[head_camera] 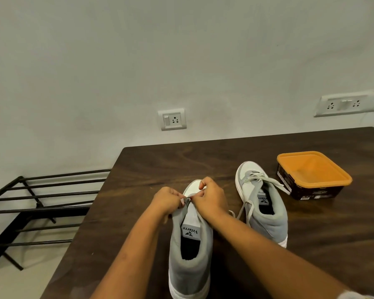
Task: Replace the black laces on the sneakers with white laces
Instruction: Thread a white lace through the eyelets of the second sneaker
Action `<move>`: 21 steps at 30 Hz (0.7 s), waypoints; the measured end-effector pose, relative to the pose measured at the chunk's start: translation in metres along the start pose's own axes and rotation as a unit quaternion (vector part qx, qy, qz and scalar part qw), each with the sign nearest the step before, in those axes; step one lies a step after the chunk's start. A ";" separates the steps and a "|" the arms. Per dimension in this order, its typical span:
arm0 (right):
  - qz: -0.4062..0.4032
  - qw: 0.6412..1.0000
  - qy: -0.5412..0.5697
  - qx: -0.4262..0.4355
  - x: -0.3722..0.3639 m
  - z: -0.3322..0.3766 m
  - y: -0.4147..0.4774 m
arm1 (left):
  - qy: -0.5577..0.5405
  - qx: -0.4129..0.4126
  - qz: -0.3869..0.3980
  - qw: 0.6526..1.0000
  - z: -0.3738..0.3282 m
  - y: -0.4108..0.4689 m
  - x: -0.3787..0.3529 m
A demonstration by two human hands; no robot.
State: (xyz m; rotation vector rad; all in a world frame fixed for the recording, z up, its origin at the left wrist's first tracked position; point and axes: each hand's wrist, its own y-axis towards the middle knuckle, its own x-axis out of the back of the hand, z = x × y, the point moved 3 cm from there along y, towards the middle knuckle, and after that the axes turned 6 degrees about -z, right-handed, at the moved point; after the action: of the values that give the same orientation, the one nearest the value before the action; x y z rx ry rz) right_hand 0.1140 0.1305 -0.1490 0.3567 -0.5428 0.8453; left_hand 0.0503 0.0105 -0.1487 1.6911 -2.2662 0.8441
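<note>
Two grey and white sneakers stand on a dark wooden table (181, 160), toes pointing away from me. The near sneaker (189, 262) lies in front of me, and both my hands work at its lower eyelets. My left hand (167, 200) grips the left edge of its upper with curled fingers. My right hand (211, 197) pinches a thin lace end at the eyelets; the lace itself is mostly hidden by my fingers. The far sneaker (266, 210) stands to the right, threaded with a white lace (270, 180) whose loose ends trail onto the table.
An orange-rimmed dark plastic box (313, 175) stands open at the right, beside the far sneaker. A black metal rack (41, 203) stands on the floor to the left of the table. Wall sockets (173, 119) sit behind the table.
</note>
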 end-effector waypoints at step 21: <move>0.079 0.995 -0.060 -0.004 0.010 0.007 -0.010 | 0.137 -0.063 -0.012 0.988 -0.010 -0.008 0.000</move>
State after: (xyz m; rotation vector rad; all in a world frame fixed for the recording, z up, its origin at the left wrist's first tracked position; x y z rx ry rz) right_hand 0.1250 0.1268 -0.1386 0.3615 -0.6939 0.9782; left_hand 0.0556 0.0148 -0.1378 1.4470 -2.0645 0.8503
